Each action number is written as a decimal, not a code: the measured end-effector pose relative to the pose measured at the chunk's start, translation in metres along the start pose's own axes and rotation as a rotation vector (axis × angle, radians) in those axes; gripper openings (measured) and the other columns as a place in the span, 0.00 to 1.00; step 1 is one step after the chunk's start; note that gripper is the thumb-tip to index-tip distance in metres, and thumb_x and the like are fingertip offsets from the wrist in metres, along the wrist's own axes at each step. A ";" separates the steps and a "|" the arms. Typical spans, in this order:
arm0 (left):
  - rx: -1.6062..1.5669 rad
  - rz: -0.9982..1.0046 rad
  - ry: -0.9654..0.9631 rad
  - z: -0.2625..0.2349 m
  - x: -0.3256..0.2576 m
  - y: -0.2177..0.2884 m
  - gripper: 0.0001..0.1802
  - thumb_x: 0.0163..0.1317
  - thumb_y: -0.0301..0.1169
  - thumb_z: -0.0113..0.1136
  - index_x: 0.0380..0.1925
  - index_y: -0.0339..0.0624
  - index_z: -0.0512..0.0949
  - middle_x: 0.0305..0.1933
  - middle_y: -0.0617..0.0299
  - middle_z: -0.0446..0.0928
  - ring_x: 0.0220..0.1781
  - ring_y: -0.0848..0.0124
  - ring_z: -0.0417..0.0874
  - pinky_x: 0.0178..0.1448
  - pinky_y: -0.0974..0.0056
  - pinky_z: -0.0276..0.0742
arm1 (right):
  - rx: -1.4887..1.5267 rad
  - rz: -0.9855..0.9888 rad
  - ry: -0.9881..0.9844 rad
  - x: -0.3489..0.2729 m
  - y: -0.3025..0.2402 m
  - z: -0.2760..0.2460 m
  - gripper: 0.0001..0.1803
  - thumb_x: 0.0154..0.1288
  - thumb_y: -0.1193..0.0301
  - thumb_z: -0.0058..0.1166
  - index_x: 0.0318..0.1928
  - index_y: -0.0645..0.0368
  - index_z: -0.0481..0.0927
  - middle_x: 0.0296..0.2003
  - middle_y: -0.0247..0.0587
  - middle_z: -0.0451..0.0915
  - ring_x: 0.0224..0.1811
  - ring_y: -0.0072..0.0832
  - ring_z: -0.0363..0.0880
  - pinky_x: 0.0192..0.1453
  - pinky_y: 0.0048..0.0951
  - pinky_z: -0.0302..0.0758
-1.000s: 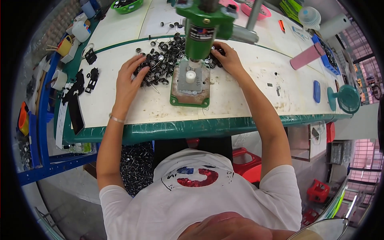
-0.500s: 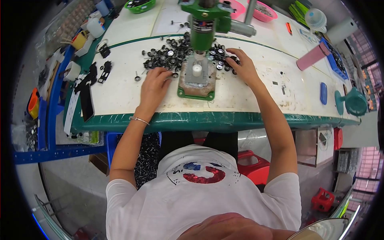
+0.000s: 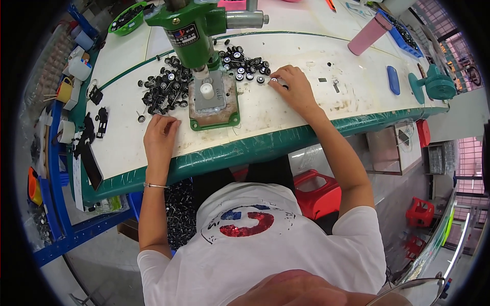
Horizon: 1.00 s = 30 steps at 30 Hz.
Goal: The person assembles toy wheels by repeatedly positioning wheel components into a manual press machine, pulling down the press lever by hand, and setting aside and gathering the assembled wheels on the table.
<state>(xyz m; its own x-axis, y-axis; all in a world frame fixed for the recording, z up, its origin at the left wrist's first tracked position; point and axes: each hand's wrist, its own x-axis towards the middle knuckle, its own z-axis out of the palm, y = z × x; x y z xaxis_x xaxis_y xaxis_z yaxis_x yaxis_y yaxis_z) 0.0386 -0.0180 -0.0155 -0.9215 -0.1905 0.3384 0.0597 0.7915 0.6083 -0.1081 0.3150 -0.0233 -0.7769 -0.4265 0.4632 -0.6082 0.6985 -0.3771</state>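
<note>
"The round black-and-silver wheels?"

"White counter, ten and one o'clock from the green-edged press base."

"Hands?"

"Left hand curled, eight o'clock; right hand curled against a wheel, three. Either pinching? Can't tell."

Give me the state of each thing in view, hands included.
Left hand: curled, grip unclear
Right hand: at a wheel, grip unclear
Press: upright
Wheels: heaped loose beside the press
Green basket: holding black parts
Pink bottle: standing
Green fan: upright, spinning unclear
</note>
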 end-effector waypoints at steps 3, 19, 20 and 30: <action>0.002 -0.072 -0.018 -0.003 0.005 0.003 0.09 0.53 0.26 0.65 0.34 0.36 0.80 0.28 0.59 0.73 0.27 0.67 0.77 0.35 0.66 0.74 | 0.016 -0.031 0.006 0.002 -0.004 0.003 0.10 0.57 0.65 0.60 0.37 0.55 0.82 0.37 0.38 0.77 0.42 0.37 0.73 0.47 0.36 0.70; -0.167 -0.109 0.142 -0.019 -0.006 -0.021 0.06 0.55 0.24 0.61 0.33 0.37 0.81 0.30 0.57 0.77 0.29 0.65 0.80 0.36 0.65 0.75 | 0.749 0.052 -0.058 0.038 -0.091 0.018 0.09 0.61 0.75 0.56 0.43 0.59 0.82 0.37 0.36 0.78 0.38 0.23 0.78 0.45 0.22 0.74; -0.160 -0.123 0.168 -0.022 -0.006 -0.021 0.06 0.55 0.23 0.61 0.34 0.38 0.81 0.30 0.58 0.77 0.29 0.65 0.80 0.36 0.66 0.75 | 0.767 0.011 -0.071 0.042 -0.098 0.021 0.09 0.62 0.75 0.55 0.42 0.59 0.82 0.37 0.36 0.79 0.38 0.24 0.78 0.45 0.23 0.74; 0.255 -0.234 -0.051 -0.017 0.015 -0.009 0.13 0.53 0.39 0.64 0.26 0.40 0.81 0.30 0.55 0.80 0.33 0.57 0.81 0.38 0.56 0.76 | 0.780 0.393 -0.289 0.061 -0.118 0.037 0.11 0.62 0.67 0.59 0.39 0.61 0.84 0.34 0.28 0.78 0.32 0.16 0.70 0.40 0.22 0.68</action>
<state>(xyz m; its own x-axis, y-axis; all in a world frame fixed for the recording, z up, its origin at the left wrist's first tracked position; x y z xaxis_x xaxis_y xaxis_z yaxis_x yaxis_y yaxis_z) 0.0309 -0.0379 -0.0034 -0.9171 -0.3601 0.1708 -0.2477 0.8506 0.4638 -0.0898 0.1851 0.0194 -0.8976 -0.4408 0.0082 -0.1474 0.2826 -0.9478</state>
